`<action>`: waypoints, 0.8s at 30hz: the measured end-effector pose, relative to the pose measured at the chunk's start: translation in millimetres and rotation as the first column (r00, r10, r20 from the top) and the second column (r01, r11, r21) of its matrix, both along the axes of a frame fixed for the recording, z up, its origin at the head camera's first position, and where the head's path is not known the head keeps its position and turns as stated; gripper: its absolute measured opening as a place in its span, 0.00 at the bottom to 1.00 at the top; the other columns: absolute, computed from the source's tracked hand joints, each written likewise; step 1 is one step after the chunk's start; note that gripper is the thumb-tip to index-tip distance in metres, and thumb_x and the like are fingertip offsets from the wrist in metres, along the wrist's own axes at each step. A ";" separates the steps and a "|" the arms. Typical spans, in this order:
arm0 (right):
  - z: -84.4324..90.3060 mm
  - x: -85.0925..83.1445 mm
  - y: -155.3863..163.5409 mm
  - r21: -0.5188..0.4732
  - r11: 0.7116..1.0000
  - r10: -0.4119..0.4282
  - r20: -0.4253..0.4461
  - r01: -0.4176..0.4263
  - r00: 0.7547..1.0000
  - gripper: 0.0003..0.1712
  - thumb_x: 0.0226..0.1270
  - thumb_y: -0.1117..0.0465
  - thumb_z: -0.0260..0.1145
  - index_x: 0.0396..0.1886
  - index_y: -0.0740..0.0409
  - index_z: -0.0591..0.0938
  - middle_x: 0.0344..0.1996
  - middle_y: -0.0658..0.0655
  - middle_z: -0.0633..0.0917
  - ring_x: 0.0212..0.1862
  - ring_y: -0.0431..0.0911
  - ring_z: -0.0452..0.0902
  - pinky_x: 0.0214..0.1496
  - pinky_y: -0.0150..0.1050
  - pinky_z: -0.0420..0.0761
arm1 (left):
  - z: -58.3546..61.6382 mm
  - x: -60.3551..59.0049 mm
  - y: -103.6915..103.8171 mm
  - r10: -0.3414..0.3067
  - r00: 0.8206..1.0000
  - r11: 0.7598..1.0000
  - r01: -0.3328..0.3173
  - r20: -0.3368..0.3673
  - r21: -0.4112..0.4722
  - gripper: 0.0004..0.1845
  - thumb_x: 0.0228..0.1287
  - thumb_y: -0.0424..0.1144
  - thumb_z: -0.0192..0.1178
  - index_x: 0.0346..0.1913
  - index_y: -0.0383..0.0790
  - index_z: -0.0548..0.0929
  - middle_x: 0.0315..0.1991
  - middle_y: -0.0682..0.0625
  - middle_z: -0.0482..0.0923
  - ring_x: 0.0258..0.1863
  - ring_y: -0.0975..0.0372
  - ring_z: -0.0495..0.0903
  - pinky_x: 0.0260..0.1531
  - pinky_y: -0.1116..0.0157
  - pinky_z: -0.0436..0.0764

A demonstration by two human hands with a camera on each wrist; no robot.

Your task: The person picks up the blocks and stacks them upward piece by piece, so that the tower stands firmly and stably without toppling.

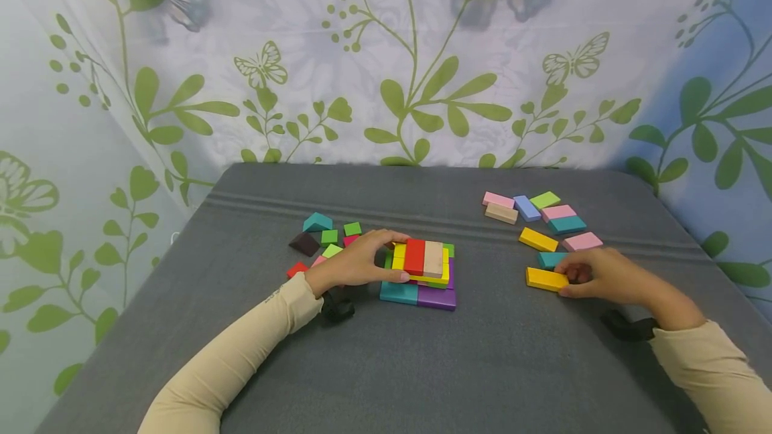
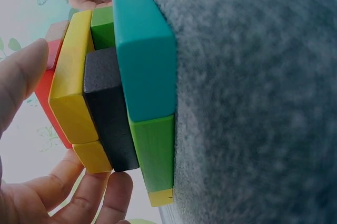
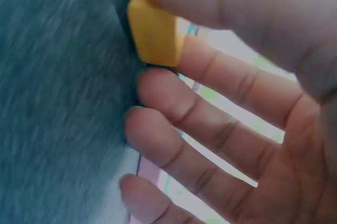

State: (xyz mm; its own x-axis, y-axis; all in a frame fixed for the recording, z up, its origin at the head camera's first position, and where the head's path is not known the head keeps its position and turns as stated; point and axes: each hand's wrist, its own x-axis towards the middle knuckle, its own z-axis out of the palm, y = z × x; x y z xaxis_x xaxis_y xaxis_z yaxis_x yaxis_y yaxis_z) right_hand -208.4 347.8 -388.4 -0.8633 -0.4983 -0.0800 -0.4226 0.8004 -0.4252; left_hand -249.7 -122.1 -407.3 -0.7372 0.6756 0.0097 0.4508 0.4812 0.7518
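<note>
hands lie well apart: the left hand (image 1: 364, 263) holds the upper layers of a block stack (image 1: 421, 278) between thumb and spread fingers, and the right hand (image 1: 612, 280) pinches one end of a yellow block (image 1: 543, 278), at 3 o'clock from the stack. on top, a red block (image 1: 414, 258) sits at 9 o'clock of a wooden block (image 1: 433, 260). on the tabletop (image 1: 422, 367), loose blocks (image 1: 567, 224) lie at 2 o'clock from the stack, a teal wedge (image 1: 317, 222) at 10.

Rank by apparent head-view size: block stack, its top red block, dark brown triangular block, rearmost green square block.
1. Block stack
2. Top red block
3. Dark brown triangular block
4. Rearmost green square block
</note>
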 end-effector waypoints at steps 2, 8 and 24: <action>0.3 -0.6 -6.1 -0.009 1.000 0.008 -0.040 -0.009 0.999 0.16 0.62 0.59 0.84 0.45 0.58 0.89 0.34 0.41 0.81 0.34 0.33 0.72 0.35 0.34 0.77 | 0.1 0.3 0.2 0.002 1.000 1.000 -0.002 0.000 -0.001 0.39 0.71 0.47 0.74 0.79 0.38 0.72 0.74 0.41 0.73 0.69 0.49 0.72 0.70 0.44 0.73; 3.8 -2.8 -26.8 -0.088 0.996 0.013 -0.187 -0.030 0.982 0.17 0.61 0.61 0.85 0.47 0.61 0.90 0.35 0.41 0.84 0.34 0.33 0.73 0.33 0.35 0.79 | -0.2 -0.2 0.4 0.006 1.000 1.000 -0.006 0.001 -0.002 0.40 0.71 0.47 0.74 0.79 0.38 0.71 0.74 0.42 0.74 0.69 0.49 0.72 0.70 0.44 0.73; 13.1 -14.9 -101.7 -0.268 0.959 0.027 -0.253 -0.097 0.967 0.14 0.63 0.63 0.83 0.47 0.56 0.91 0.35 0.41 0.84 0.35 0.38 0.74 0.39 0.38 0.81 | -1.0 -1.1 0.5 -0.002 1.000 1.000 0.002 -0.009 -0.007 0.40 0.71 0.48 0.73 0.80 0.40 0.71 0.74 0.42 0.73 0.69 0.48 0.72 0.70 0.44 0.74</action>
